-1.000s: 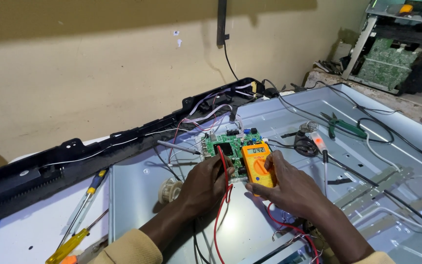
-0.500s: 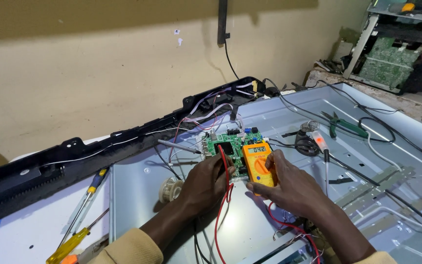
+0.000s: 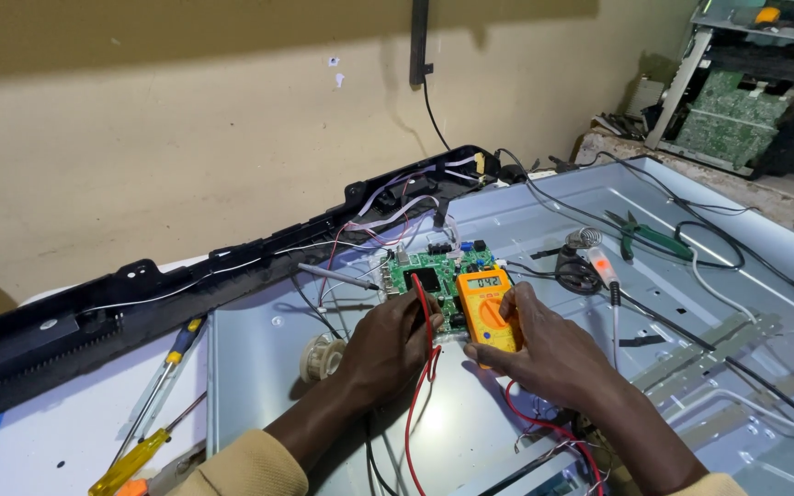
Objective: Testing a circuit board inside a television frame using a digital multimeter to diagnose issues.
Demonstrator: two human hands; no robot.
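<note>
A green circuit board (image 3: pixel 434 276) lies on the grey metal back panel (image 3: pixel 544 230) of a flat screen. My left hand (image 3: pixel 388 342) pinches a red test probe (image 3: pixel 423 298) whose tip rests on the board. An orange multimeter (image 3: pixel 489 308) lies beside the board, and my right hand (image 3: pixel 549 354) holds it with the thumb on its dial. Red and black leads (image 3: pixel 415 413) trail back between my forearms.
A long black plastic frame (image 3: pixel 186 276) lies along the wall. Two yellow-handled screwdrivers (image 3: pixel 153 395) lie at the left. A solder reel (image 3: pixel 322 356) sits by my left wrist. Green pliers (image 3: pixel 650 237), a soldering iron (image 3: pixel 604 271) and cables lie right. Another board (image 3: pixel 737 115) stands far right.
Both hands stay almost where they were on the probe and the multimeter; the view has shifted only slightly.
</note>
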